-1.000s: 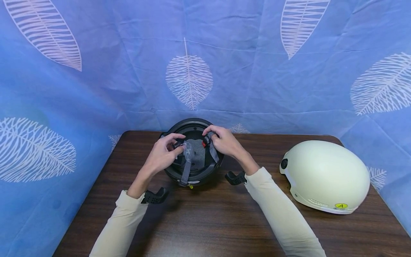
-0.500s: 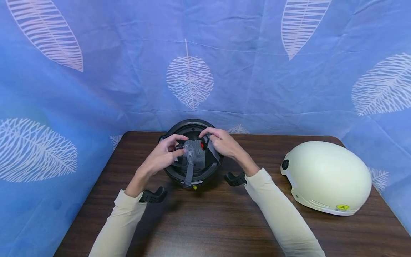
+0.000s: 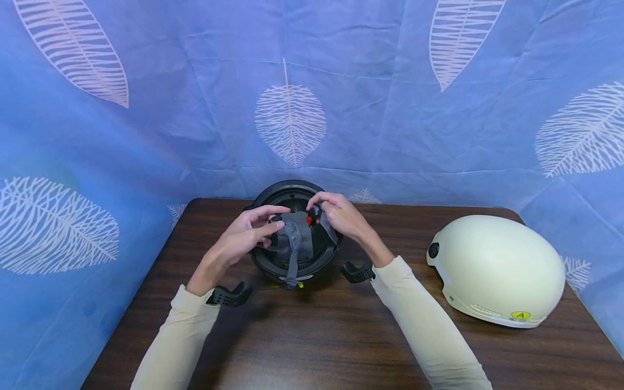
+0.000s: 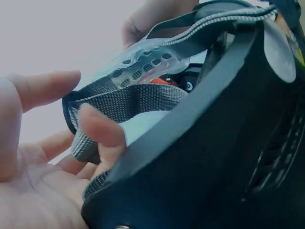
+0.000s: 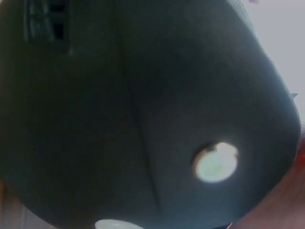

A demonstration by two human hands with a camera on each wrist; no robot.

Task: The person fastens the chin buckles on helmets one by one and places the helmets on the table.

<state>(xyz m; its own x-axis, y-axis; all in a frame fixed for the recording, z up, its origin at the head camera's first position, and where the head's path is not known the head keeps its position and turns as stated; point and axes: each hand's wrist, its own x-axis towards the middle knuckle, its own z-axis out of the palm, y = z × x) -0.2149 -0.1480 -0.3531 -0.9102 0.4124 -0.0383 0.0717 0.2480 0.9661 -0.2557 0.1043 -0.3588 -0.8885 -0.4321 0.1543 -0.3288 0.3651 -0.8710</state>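
Observation:
A dark helmet (image 3: 292, 188) lies upside down at the table's back edge, its padded inside facing up. My left hand (image 3: 241, 234) pinches a grey chin strap (image 4: 128, 101) at its dark end piece (image 4: 68, 114), between thumb and fingers. A clear perforated chin pad (image 4: 147, 62) sits on the strap close by. My right hand (image 3: 343, 218) grips a black buckle with a red part (image 3: 309, 220) at the right side of the helmet. In the right wrist view the dark shell (image 5: 95, 133) covers most of the frame and hides the fingertips.
A cream helmet (image 3: 497, 265) with a yellow sticker stands on the right of the dark wooden table (image 3: 312, 336). A blue leaf-patterned cloth (image 3: 351, 124) hangs right behind the table. Each wrist carries a black camera mount (image 3: 357, 272).
The left hand has shifted slightly with the strap, and its thumb has moved along it. The clear chin pad has turned, and the hanging strap has swung a little right. The right hand stays at the buckle.

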